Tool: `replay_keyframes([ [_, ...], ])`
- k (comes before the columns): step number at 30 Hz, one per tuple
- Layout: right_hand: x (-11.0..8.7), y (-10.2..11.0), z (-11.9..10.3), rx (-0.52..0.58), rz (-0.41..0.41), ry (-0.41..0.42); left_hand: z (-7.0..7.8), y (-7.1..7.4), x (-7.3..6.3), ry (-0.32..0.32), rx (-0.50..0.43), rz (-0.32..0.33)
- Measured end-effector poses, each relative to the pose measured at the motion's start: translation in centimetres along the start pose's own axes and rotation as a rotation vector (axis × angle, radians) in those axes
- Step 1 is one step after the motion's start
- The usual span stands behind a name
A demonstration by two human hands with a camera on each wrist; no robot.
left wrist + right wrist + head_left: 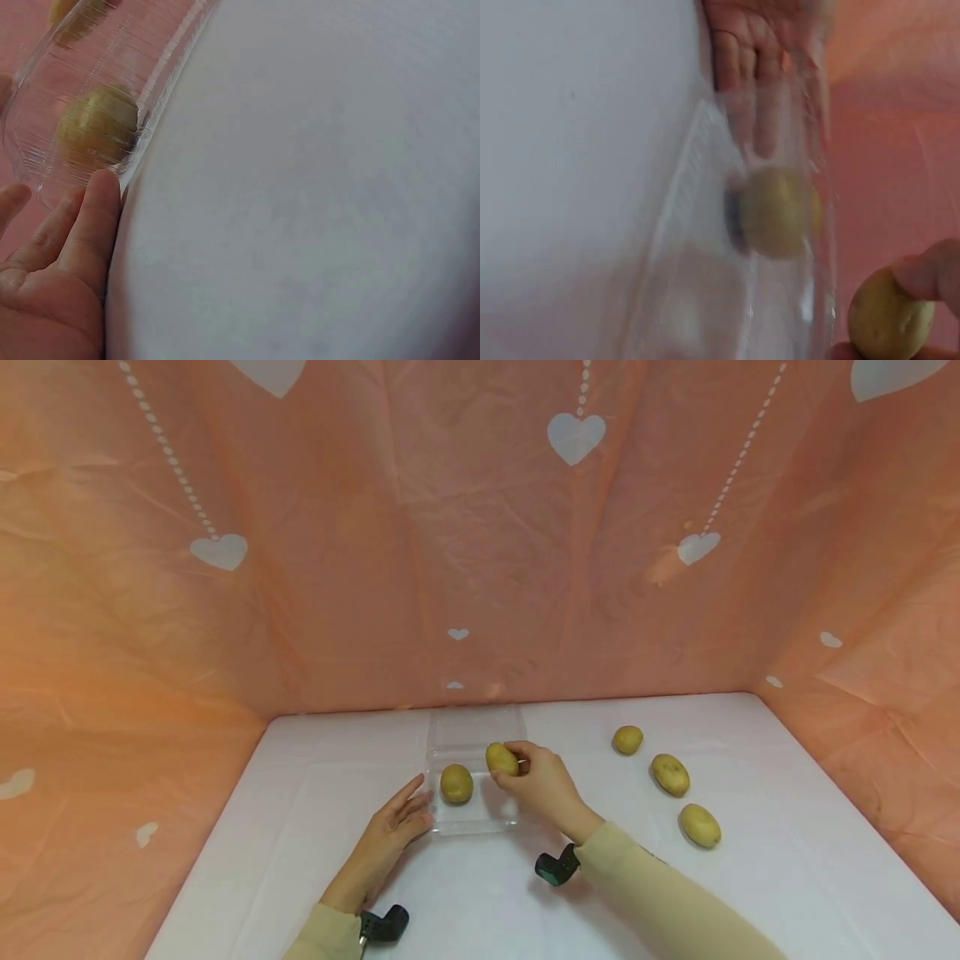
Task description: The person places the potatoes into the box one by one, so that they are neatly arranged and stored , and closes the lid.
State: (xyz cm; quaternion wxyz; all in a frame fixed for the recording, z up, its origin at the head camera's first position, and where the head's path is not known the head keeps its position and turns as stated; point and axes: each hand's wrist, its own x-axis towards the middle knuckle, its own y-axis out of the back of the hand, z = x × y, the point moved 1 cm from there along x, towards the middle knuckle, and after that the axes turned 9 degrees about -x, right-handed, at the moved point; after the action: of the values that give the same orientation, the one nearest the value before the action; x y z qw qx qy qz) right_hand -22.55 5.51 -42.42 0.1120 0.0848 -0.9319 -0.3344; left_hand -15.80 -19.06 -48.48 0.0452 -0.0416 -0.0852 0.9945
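A clear plastic clamshell box (474, 828) lies with its lid (477, 727) folded back on the white table. One potato (456, 784) rests inside it at the left; its skin shows through the box wall in the left wrist view. My right hand (546, 785) pinches another potato (502, 760) between thumb and fingers, above the right part of the box. In the right wrist view that potato (889, 315) is at the lower right. My left hand (386, 839) touches the left side of the box with its fingers extended.
To the right on the table (795, 827) lie three more potatoes: one at the back (627, 740), a middle one (670, 775) and a front one (700, 826). An orange curtain (480, 568) with white hearts encloses the back and sides.
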Motion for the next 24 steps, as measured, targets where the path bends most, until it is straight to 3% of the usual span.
replay_keyframes([
  [9, 0.2, -2.9, -0.8, -0.197, -0.031, -0.005, -0.1, 0.0, 0.0, -0.001, 0.025, -0.002],
  [24, 0.8, -4.7, -1.6, -0.226, -0.077, -0.043, -0.2, 0.1, 0.1, -0.031, 0.034, -0.008],
])
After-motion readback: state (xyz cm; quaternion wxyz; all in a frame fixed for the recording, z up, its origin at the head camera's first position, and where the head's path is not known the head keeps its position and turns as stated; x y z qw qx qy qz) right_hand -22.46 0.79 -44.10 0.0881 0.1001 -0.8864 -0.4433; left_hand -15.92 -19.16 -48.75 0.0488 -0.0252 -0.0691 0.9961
